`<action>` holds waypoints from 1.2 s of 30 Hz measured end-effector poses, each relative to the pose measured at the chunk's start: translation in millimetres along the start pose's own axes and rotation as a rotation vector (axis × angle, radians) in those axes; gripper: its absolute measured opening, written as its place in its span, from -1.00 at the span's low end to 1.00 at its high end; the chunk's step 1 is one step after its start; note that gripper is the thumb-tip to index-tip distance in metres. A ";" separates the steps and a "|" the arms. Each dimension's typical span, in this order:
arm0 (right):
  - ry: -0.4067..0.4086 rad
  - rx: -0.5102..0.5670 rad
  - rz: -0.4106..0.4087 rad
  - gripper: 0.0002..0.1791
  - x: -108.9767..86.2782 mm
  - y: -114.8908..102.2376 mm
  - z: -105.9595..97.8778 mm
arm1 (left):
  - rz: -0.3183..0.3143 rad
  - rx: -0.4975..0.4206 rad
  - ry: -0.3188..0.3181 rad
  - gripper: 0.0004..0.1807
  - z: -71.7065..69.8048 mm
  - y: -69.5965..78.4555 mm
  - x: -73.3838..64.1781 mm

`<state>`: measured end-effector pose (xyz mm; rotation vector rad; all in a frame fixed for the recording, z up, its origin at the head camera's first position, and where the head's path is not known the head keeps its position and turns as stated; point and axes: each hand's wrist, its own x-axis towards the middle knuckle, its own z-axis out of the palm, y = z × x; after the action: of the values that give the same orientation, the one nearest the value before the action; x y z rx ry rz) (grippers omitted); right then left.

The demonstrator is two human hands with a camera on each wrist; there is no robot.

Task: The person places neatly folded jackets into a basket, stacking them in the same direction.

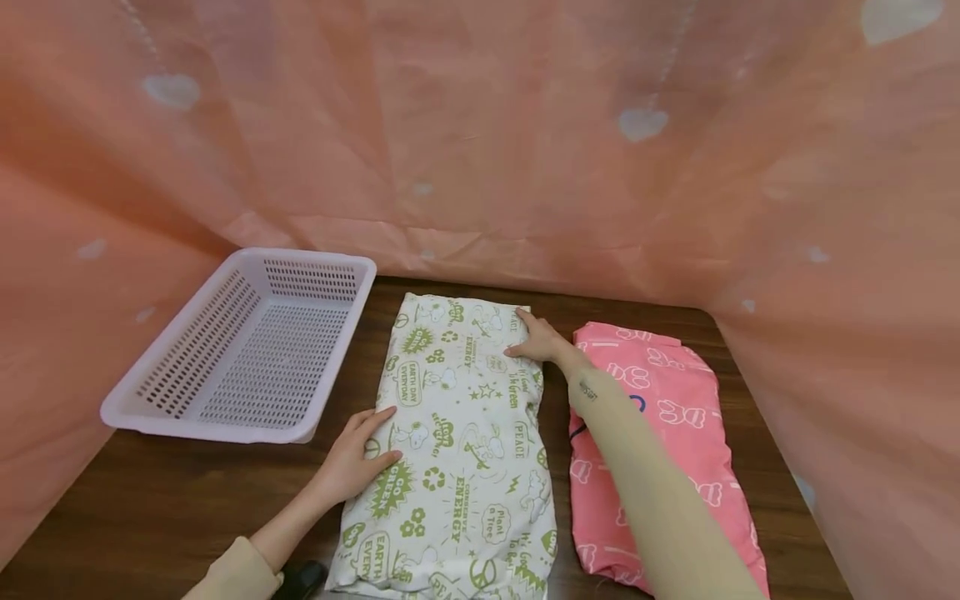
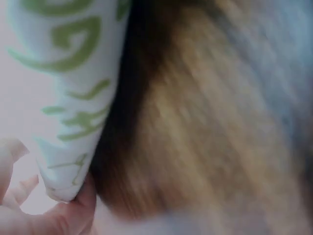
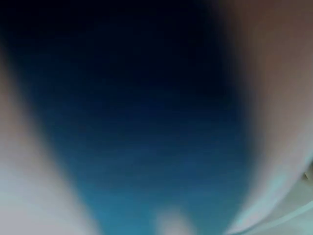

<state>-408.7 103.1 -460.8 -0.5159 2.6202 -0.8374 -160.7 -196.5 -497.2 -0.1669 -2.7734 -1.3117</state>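
A folded white cloth [image 1: 457, 450] with green lettering and cartoon prints lies flat, lengthwise, in the middle of the wooden table. At its left edge, my left hand [image 1: 348, 462] rests with thumb and forefinger spread on the fabric. My right hand [image 1: 543, 337] touches the far right corner, fingers extended and thumb on top. In the left wrist view, a printed edge of the white cloth [image 2: 78, 88] comes down against the fingertips. The right wrist view is too dark and blurred to make out the hand's work.
A folded pink cloth [image 1: 690, 408] with white animal outlines lies to the right, partly under my right forearm. A white perforated plastic basket [image 1: 348, 333] stands at the back left. A dark object [image 1: 302, 579] sits by the left sleeve. Pinkish-orange curtains [image 1: 517, 167] surround the table.
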 end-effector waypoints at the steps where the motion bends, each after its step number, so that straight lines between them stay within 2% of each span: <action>1: 0.004 0.007 0.013 0.04 -0.3 0.5 -1.5 | 0.005 -0.004 -0.008 -0.27 0.6 0.1 2.6; 3: 0.000 0.029 0.031 0.05 -0.8 0.7 -2.5 | 0.013 -0.010 -0.015 -0.26 1.3 -0.5 5.1; 8: -0.022 0.093 -0.004 0.07 0.0 -2.7 3.1 | 0.025 0.004 -0.006 -0.25 0.8 -7.1 0.9; 12: 0.013 0.123 -0.046 0.03 -1.1 -5.4 5.8 | 0.028 -0.002 -0.011 -0.23 -0.2 -9.0 -1.7; 17: 0.050 0.133 -0.063 -0.07 -4.5 -5.5 6.9 | -0.055 -0.047 -0.052 -0.23 -1.5 -2.0 -2.0; 22: 0.059 0.165 -0.066 -0.16 -11.7 -8.2 3.5 | -0.084 -0.065 -0.059 -0.33 -3.3 4.0 0.4; 25: 0.047 0.236 -0.044 -0.19 -13.9 -9.3 5.2 | -0.096 -0.058 -0.069 -0.38 -3.5 3.5 -1.0; 30: 0.018 0.329 -0.002 -0.24 -12.0 -9.8 10.3 | -0.084 -0.043 -0.060 -0.34 -3.8 -1.0 -4.9; 36: 0.068 0.315 0.040 -0.23 -14.4 -10.4 12.7 | -0.034 -0.062 -0.064 -0.30 -2.9 -1.8 -1.3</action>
<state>-388.3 95.4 -461.3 -0.3524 2.4801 -1.2447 -159.6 -199.9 -496.8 -0.1689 -2.8015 -1.4258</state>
